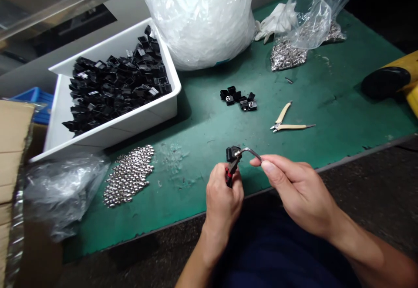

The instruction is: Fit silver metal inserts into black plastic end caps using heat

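Note:
Near the front edge of the green table, my left hand [224,192] is closed round red-and-black pliers [230,175]. A small black part [233,153] sits at the jaws of the pliers. Between thumb and fingers, my right hand [294,183] pinches a bent metal hex key [250,149], whose far end touches the black part. Beyond the hands lies a small group of black parts [240,98], some with metal pieces in them. Cream-handled cutters [287,122] rest spread apart to the right of that group.
A white bin [146,116] of black parts stands at the left, with metal pieces [130,177] before it. Plastic bags [199,18], a white glove [277,20], bagged metal pieces [287,55] and a yellow-and-black object [388,81] lie farther back and right.

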The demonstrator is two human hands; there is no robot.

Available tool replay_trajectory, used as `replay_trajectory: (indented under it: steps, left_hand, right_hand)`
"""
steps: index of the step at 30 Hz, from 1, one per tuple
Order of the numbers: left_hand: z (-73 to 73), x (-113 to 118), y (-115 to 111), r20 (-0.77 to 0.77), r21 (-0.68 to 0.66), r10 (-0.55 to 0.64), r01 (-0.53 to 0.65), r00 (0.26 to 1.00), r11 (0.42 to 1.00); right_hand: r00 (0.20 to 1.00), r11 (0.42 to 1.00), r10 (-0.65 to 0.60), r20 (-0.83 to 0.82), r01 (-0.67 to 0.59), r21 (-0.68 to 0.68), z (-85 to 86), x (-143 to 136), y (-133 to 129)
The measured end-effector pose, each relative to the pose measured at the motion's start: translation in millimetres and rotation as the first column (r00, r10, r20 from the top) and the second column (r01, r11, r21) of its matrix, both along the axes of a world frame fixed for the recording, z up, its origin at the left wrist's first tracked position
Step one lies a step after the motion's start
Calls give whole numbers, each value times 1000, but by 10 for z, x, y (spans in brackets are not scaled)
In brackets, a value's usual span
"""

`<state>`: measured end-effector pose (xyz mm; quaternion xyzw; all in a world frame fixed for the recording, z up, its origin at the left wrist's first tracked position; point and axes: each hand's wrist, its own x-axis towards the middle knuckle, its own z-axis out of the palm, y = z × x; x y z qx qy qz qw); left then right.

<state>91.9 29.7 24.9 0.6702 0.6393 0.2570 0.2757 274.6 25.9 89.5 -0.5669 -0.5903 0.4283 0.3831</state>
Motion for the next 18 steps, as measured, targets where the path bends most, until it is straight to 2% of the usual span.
replay_trajectory:
  steps: [7, 18]
  left_hand:
    - [0, -12, 10, 7, -2, 2, -2, 1000, 1000]
    - [50, -53, 68, 65, -51, 12, -9, 998, 999]
  right_hand:
    - [994, 998, -37, -102, 31, -56, -132, -73, -22]
    - [978, 995, -95, -188, 89, -40, -230, -197, -49]
